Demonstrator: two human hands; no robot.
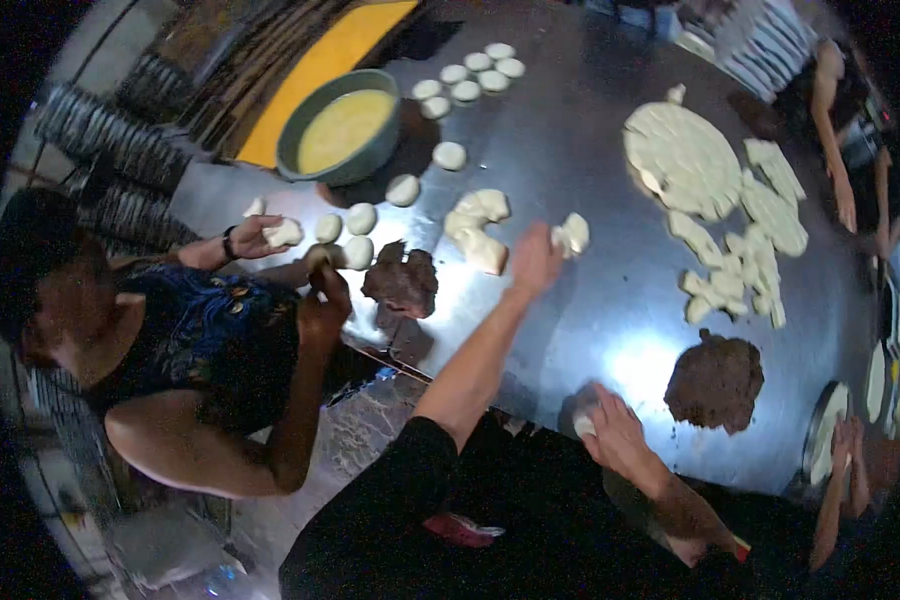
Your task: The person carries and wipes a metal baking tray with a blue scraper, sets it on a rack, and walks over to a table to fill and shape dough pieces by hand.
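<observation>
I see the left hand (537, 262) stretched over the shiny desk (560, 340), its fingers right at a small piece of dough (574, 235). They look blurry, so I can't tell if they are apart or pinching it. The right hand (618, 432) is near the close edge of the desk, with its fingers over a dough ball (583, 426). I can't tell if they squeeze it. To the right of that hand sits a brown lump (715, 382). A curvy piece of dough (473, 226) lies just left of the left hand. Another person (205, 335) holds some dough (284, 233) too.
</observation>
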